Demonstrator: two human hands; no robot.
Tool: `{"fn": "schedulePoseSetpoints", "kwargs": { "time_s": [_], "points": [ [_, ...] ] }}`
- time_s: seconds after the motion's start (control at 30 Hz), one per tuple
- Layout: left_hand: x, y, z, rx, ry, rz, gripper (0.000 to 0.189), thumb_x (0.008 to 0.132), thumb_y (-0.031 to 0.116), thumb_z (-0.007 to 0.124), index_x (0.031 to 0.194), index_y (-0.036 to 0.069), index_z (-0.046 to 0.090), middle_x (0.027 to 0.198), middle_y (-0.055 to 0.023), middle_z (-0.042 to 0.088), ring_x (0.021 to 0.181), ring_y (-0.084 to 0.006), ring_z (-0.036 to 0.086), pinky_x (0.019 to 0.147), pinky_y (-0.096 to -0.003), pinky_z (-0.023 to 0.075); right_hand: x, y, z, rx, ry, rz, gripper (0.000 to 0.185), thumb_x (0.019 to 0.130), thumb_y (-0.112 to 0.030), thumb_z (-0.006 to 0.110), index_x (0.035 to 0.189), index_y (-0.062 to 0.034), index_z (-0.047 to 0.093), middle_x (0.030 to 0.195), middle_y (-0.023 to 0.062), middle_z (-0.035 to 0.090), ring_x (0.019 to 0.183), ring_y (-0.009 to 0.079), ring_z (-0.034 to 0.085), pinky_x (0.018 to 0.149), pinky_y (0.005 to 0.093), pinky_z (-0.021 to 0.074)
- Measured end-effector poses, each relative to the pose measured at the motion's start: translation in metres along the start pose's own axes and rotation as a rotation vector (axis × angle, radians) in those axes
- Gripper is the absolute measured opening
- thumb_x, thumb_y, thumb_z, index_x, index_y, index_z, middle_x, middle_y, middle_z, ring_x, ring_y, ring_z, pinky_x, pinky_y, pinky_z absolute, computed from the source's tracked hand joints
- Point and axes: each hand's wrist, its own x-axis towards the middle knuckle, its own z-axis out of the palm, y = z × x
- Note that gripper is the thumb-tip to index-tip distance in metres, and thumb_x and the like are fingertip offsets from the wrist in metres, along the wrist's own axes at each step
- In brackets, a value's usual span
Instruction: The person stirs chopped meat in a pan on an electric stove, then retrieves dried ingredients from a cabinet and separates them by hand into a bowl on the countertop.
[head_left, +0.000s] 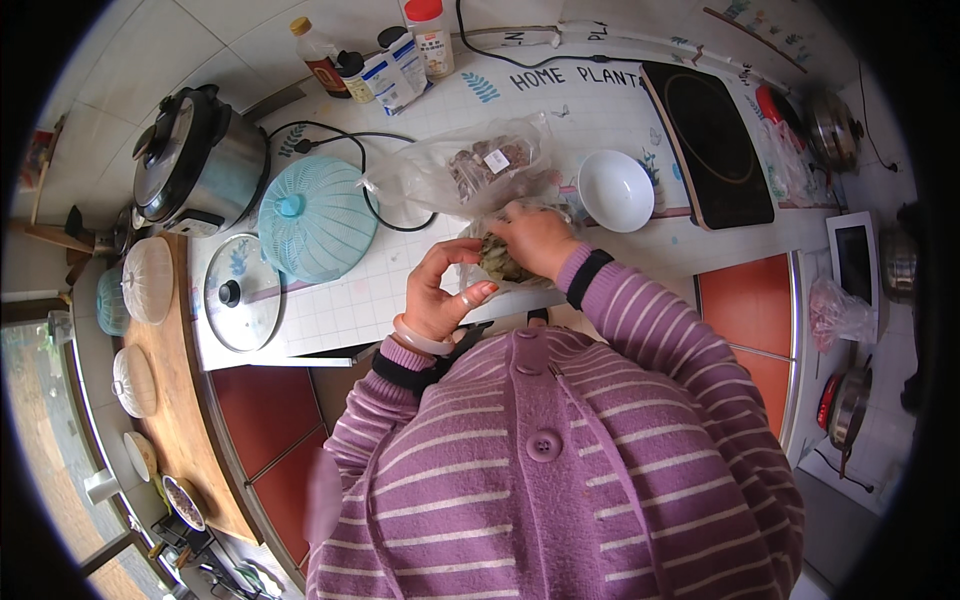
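A clear plastic bag with greenish-brown dried plant pieces (502, 259) lies at the counter's front edge. My right hand (536, 236) reaches over the bag's top, its fingertips hidden among plastic and pieces. Just left of the bag, my left hand (444, 289) has thumb and fingers apart in a C shape, its fingertips beside the pieces. Behind both hands lies another clear plastic bag (420, 169), holding dark brown dried pieces (487, 161) and bearing a white label. An empty white bowl (616, 190) stands to the right.
An induction cooktop (709, 142) is at the right. At the left are a pressure cooker (202, 161), a blue mesh cover (322, 217) and a glass lid (244, 292). A black cable (364, 176) runs behind them. A sauce bottle (322, 60) and seasoning containers stand along the back.
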Motion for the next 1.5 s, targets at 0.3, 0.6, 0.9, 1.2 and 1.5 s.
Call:
{"fn": "schedulePoseSetpoints", "kwargs": {
  "time_s": [0.3,0.6,0.9,1.2,1.5],
  "points": [
    [0.004,-0.003,-0.004,0.03,0.044,0.037,0.038,0.072,0.023,0.08,0.098,0.003,0.06,0.109,-0.0136,0.062,0.104,-0.0243,0.057,0.092,-0.0348,0.0428,-0.015,-0.001,-0.016,0.116,0.189,-0.135,0.024,0.084,-0.013,0.051,0.105,-0.0086,0.063,0.096,0.0118,0.061,0.087,0.0307,0.063,0.075,0.041,0.0506],
    [0.012,-0.012,0.001,-0.026,0.071,0.048,0.034,0.073,0.018,0.079,0.097,0.003,0.06,0.109,-0.0134,0.062,0.103,-0.0231,0.058,0.091,-0.0338,0.0431,-0.042,0.027,-0.028,0.78,0.037,0.026,0.031,0.087,-0.009,0.057,0.117,-0.0028,0.057,0.104,0.0094,0.064,0.09,0.0245,0.063,0.075,0.0309,0.0519],
    [0.015,-0.014,0.007,-0.167,0.076,-0.045,0.033,0.076,0.015,0.077,0.1,0.003,0.059,0.111,-0.0112,0.062,0.105,-0.0192,0.056,0.094,-0.0329,0.0411,-0.047,0.038,-0.029,1.622,-0.22,0.419,0.028,0.095,-0.018,0.052,0.121,-0.0073,0.054,0.11,0.0009,0.06,0.097,0.0112,0.058,0.074,0.026,0.0533],
    [0.013,-0.013,0.009,-0.169,0.102,-0.075,0.031,0.077,0.013,0.075,0.101,0.002,0.058,0.112,-0.0101,0.061,0.104,-0.0176,0.056,0.094,-0.032,0.0411,-0.049,0.038,-0.03,1.333,-0.304,0.384,0.033,0.094,-0.017,0.054,0.124,-0.0033,0.053,0.107,0.0002,0.06,0.094,0.01,0.057,0.069,0.0272,0.0543],
    [0.013,-0.013,0.011,-0.183,0.117,-0.082,0.031,0.078,0.014,0.075,0.101,0.002,0.058,0.112,-0.0093,0.061,0.103,-0.017,0.056,0.092,-0.0316,0.0418,-0.047,0.039,-0.027,1.548,-0.269,0.301,0.032,0.094,-0.013,0.053,0.124,-0.0039,0.053,0.107,0.002,0.061,0.094,0.0108,0.058,0.065,0.0255,0.0535]
  ]
}}
